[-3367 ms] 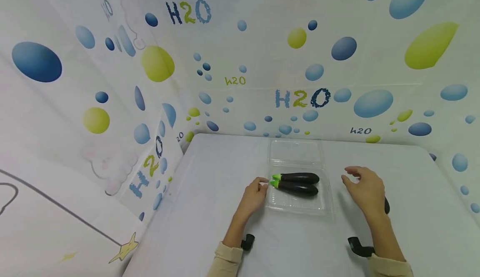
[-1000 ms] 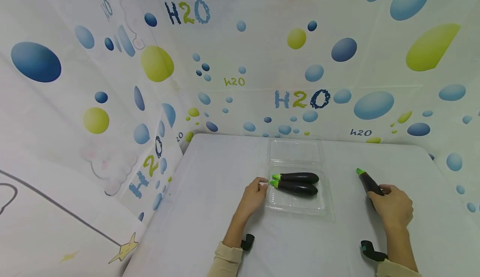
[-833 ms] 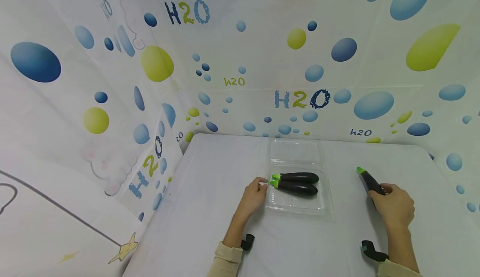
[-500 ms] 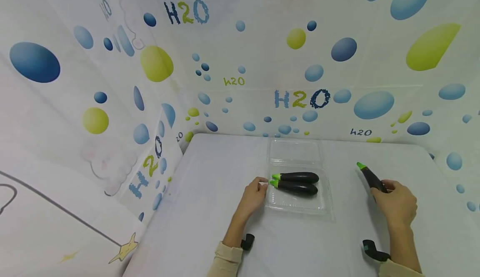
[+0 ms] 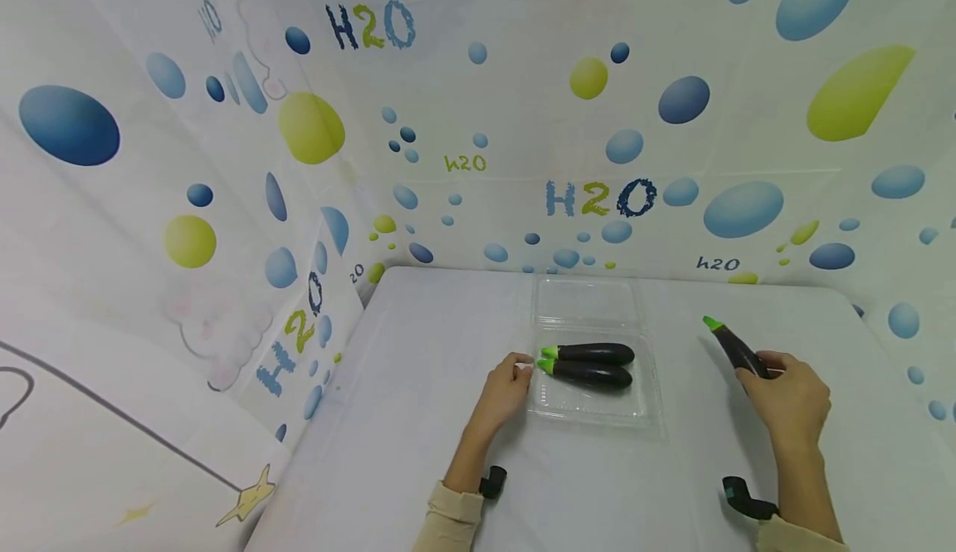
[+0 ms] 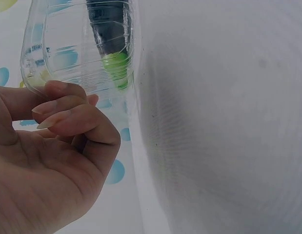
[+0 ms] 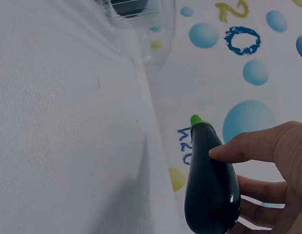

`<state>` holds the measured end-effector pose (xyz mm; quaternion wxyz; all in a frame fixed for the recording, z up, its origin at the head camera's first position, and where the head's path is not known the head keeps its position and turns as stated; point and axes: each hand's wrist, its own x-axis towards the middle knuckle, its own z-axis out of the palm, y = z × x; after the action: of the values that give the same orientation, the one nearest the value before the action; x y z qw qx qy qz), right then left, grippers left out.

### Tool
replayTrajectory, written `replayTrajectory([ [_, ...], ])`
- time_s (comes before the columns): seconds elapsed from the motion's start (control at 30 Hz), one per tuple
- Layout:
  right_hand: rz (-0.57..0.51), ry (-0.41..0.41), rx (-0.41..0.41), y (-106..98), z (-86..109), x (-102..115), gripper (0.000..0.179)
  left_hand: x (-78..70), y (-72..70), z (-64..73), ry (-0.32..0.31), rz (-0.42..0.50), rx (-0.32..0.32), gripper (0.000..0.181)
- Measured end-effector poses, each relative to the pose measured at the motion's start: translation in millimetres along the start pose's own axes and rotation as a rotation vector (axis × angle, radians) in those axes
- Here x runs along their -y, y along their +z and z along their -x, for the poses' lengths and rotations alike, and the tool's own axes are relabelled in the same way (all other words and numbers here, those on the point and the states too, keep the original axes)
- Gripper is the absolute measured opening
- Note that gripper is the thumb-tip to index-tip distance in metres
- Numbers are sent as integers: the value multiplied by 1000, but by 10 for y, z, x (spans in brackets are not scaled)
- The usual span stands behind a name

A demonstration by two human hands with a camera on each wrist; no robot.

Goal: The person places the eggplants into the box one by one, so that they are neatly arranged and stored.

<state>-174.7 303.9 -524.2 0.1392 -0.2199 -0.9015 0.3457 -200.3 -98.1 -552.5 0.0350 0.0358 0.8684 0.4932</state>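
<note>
A clear plastic container with its lid folded back lies on the white table. Two dark eggplants with green stem ends, a rear eggplant and a front eggplant, lie side by side in it, stems to the left. My left hand holds the container's left edge, thumb and curled fingers at the rim in the left wrist view. To the right of the container, my right hand grips a third eggplant between thumb and fingers. Its green tip points up and to the left, and a shadow falls on the cloth beneath.
White cloth covers the table. A curtain with blue and green dots and H2O lettering hangs behind it and along the left side. Black wrist mounts, left mount and right mount, sit on both forearms.
My right hand, earlier with nothing in its fingers, has taken hold of the third eggplant and moved it slightly up and away from me. The left hand and container have stayed put.
</note>
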Motion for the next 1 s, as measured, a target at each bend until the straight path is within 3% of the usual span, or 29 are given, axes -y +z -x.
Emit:
replayTrajectory([
  [0.23,-15,-7,-1,-23,5,64,50,2,-5,-4,-3,5,-2,32],
  [0.6,-6,-82,-6,-66,1,206,50,-5,-1,0,-11,4,1,33],
  [1.0,-6,-93,5,-111,-22,338,52,4,-3,2,-5,2,4,32],
])
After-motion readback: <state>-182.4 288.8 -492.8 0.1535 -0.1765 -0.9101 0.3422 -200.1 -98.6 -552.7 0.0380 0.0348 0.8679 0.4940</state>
